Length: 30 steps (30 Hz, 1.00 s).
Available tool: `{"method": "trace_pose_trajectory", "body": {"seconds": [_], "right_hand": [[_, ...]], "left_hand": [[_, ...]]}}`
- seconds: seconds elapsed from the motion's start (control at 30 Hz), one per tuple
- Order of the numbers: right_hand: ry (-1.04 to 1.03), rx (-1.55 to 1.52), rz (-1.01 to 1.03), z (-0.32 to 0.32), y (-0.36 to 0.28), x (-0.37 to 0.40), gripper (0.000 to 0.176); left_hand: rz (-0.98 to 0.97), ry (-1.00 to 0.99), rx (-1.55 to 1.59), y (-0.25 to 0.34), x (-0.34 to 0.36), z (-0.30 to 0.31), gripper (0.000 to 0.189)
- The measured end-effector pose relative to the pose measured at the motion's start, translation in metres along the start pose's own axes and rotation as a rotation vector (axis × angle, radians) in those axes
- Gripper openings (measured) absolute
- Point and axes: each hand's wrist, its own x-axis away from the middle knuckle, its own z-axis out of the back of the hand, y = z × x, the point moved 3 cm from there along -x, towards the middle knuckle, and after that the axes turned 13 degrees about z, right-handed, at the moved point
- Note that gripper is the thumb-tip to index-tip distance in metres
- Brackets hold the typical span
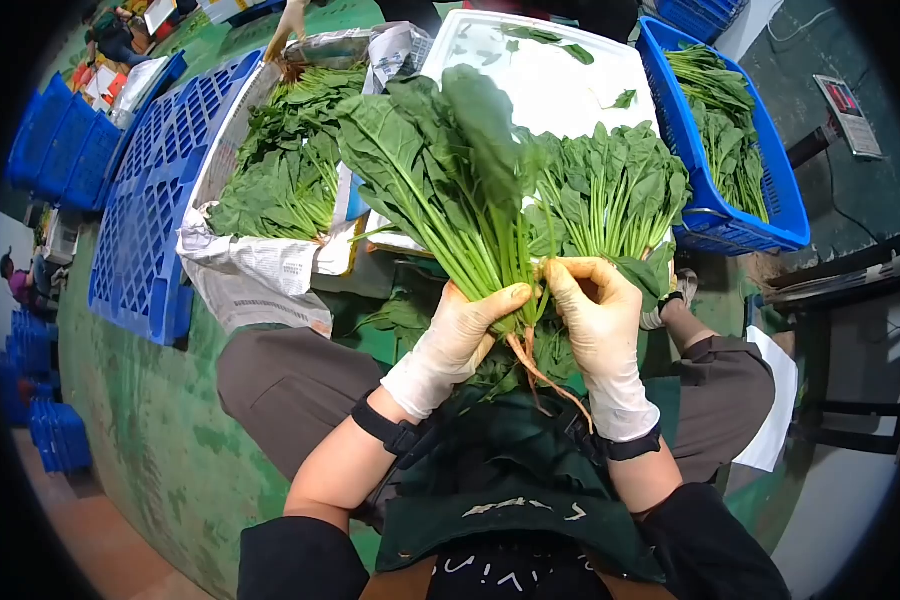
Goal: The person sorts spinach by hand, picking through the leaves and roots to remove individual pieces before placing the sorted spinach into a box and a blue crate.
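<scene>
A bunch of leafy greens [440, 180] with long stems and pinkish roots is held upright in front of me. My left hand [448, 340], in a whitish glove, is wrapped round the stems just above the roots. My right hand [600, 315], gloved too, pinches a thin stem at the right side of the bunch, thumb and forefinger together. Behind the bunch, more greens [615, 190] lie with their stems toward me at the near end of a white foam lid or tray [580, 95]. Loose leaves lie below my hands, between my legs.
To the left stands a newspaper-lined box [310, 255] of greens beside a blue slatted crate [170, 170]. A blue basket [795, 225] with greens is at the right, near a scale display [848, 112]. Other people are at the far left and top.
</scene>
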Motion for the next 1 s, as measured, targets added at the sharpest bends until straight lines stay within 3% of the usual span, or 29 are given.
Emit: {"method": "trace_pose_trajectory", "body": {"seconds": [0.1, 0.17, 0.2, 0.27, 0.43, 0.5, 0.57, 0.63, 0.77, 0.87, 0.9, 0.97, 1.0], "right_hand": [[0.048, 0.022, 0.012, 0.000, 0.005, 0.004, 0.018], [0.021, 0.390, 0.190, 0.003, 0.005, 0.004, 0.018], [0.022, 0.391, 0.191, 0.004, 0.007, 0.003, 0.018], [0.065, 0.459, 0.325, 0.005, 0.005, 0.002, 0.019], [0.172, 0.026, 0.112, 0.010, 0.005, 0.007, 0.020], [-0.025, -0.106, -0.054, 0.015, 0.004, 0.006, 0.018], [-0.505, 0.667, 0.023, 0.020, 0.006, 0.006, 0.023], [-0.445, 0.717, 0.268, 0.017, -0.004, 0.006, 0.032], [-0.076, -0.038, 0.040, 0.004, -0.019, -0.001, 0.055], [-0.109, 0.253, 0.205, -0.004, -0.022, -0.014, 0.068], [-0.105, 0.358, 0.224, -0.008, -0.017, -0.018, 0.063], [-0.259, 0.176, -0.008, -0.008, 0.010, -0.028, 0.054], [-0.210, -0.026, 0.030, -0.010, 0.012, -0.027, 0.044]], "left_hand": [[0.048, -0.004, 0.062, -0.002, -0.002, 0.009, 0.044], [0.019, -0.012, 0.053, -0.001, -0.003, 0.009, 0.044], [0.020, -0.013, 0.053, -0.001, -0.003, 0.006, 0.044], [-0.025, -0.028, 0.049, 0.003, 0.000, -0.001, 0.032], [-0.004, -0.016, 0.097, 0.006, 0.000, 0.003, 0.033], [0.004, -0.020, 0.109, 0.007, 0.001, 0.004, 0.034], [0.032, -0.027, 0.103, 0.007, 0.002, 0.004, 0.033], [0.040, -0.026, 0.072, 0.006, 0.002, 0.002, 0.033], [-0.060, 0.028, -0.131, 0.001, -0.001, 0.002, 0.035], [-0.049, 0.087, -0.270, -0.001, 0.003, -0.002, 0.041], [-0.037, 0.107, -0.358, -0.002, 0.004, -0.004, 0.042], [-0.080, 0.077, -0.334, -0.003, 0.004, -0.007, 0.045], [-0.060, 0.083, -0.313, -0.004, 0.004, -0.004, 0.046]]}}
